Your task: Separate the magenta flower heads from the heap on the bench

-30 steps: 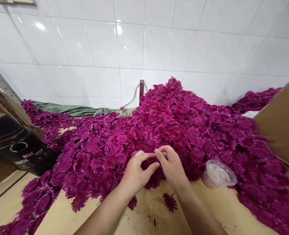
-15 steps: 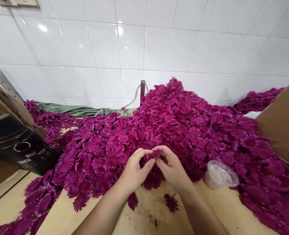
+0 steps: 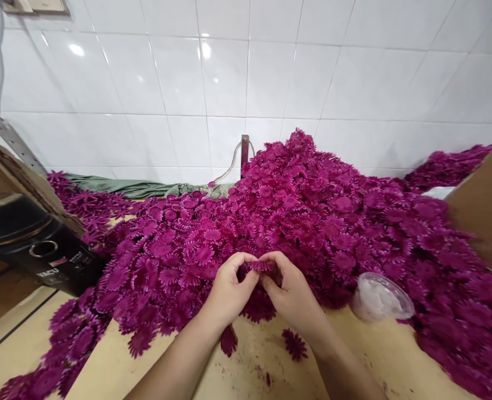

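Observation:
Between my two hands is a small magenta artificial flower (image 3: 261, 266), its fringed petals showing at the fingertips. My left hand (image 3: 232, 286) pinches it from the left with thumb and index finger. On the other side my right hand (image 3: 289, 289) grips it the same way, and the fingertips of both hands almost meet. Just behind and below them spreads a large heap of similar magenta flowers (image 3: 296, 211). Two loose flower pieces lie on the tan work surface (image 3: 254, 361) near my wrists, one a dark magenta flower (image 3: 294, 345).
A clear plastic tub (image 3: 381, 298) with whitish contents stands right of my hands. At left is a black vacuum bottle (image 3: 41, 250) beside a cardboard box (image 3: 24, 183). More cardboard (image 3: 485, 211) rises at right. White tiles (image 3: 224, 78) form the wall behind.
The flower between my fingertips has tilted, so its petals now show more edge-on. My right fingers have shifted slightly around it. The whole view has moved a little.

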The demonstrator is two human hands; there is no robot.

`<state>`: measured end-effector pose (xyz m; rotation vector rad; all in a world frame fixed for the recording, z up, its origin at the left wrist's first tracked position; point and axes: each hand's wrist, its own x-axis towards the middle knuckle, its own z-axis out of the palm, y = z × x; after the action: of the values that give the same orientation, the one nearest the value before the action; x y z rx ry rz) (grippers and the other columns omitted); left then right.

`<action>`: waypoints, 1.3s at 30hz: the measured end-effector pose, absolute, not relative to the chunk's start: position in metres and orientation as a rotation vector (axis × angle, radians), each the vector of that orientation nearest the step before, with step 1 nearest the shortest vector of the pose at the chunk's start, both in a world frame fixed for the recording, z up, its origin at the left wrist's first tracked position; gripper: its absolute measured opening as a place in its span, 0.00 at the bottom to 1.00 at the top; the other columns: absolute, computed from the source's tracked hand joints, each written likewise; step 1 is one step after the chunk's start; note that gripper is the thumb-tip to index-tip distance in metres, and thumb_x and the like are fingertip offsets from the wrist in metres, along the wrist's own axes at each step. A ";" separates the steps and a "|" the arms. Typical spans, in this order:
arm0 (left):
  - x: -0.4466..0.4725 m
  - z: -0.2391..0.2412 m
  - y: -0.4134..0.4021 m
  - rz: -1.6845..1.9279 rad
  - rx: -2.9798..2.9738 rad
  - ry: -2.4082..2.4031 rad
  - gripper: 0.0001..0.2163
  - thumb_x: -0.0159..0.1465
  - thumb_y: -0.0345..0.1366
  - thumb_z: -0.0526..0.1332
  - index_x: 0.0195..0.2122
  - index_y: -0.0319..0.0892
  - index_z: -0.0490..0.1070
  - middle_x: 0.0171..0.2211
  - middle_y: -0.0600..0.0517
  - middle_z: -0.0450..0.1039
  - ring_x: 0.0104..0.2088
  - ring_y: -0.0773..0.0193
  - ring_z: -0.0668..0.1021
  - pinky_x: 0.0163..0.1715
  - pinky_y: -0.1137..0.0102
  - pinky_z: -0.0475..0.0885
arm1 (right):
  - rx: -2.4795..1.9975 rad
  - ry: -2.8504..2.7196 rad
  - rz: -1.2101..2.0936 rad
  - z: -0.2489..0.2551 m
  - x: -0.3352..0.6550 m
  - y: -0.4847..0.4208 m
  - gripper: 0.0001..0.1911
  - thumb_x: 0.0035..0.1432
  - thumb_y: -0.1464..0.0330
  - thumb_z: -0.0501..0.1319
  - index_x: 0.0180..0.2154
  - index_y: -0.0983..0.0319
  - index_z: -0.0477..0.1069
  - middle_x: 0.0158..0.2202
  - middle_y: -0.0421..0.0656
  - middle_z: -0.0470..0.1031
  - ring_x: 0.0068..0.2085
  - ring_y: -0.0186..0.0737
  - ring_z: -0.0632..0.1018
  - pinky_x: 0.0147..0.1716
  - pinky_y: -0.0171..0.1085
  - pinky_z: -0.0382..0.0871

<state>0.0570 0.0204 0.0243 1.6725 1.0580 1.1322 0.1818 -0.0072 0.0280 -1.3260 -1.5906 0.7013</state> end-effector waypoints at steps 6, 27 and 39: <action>0.059 0.022 0.020 1.186 1.713 1.058 0.09 0.52 0.27 0.55 0.34 0.41 0.69 0.35 0.50 0.72 0.38 0.63 0.73 0.42 0.69 0.65 | -1.329 -1.607 0.686 0.029 0.184 -0.010 0.11 0.51 0.74 0.53 0.39 0.60 0.63 0.36 0.43 0.71 0.38 0.38 0.72 0.40 0.39 0.65; 0.062 0.023 0.019 0.971 1.317 0.947 0.19 0.53 0.52 0.53 0.18 0.42 0.52 0.19 0.59 0.47 0.22 0.71 0.53 0.22 0.74 0.52 | -1.191 -1.505 1.012 0.029 0.188 -0.002 0.06 0.51 0.66 0.55 0.26 0.62 0.62 0.21 0.35 0.61 0.24 0.30 0.64 0.26 0.32 0.61; 0.060 0.027 0.015 0.942 1.497 0.883 0.15 0.53 0.46 0.56 0.19 0.41 0.57 0.20 0.58 0.54 0.23 0.70 0.60 0.25 0.74 0.57 | -1.669 -1.458 0.065 0.028 0.196 0.011 0.06 0.50 0.74 0.49 0.24 0.59 0.58 0.19 0.39 0.65 0.21 0.35 0.66 0.23 0.34 0.54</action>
<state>0.0599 0.0149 0.0267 1.4970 0.8833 0.9423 0.1964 0.0111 0.0277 -1.6687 -1.4579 0.0651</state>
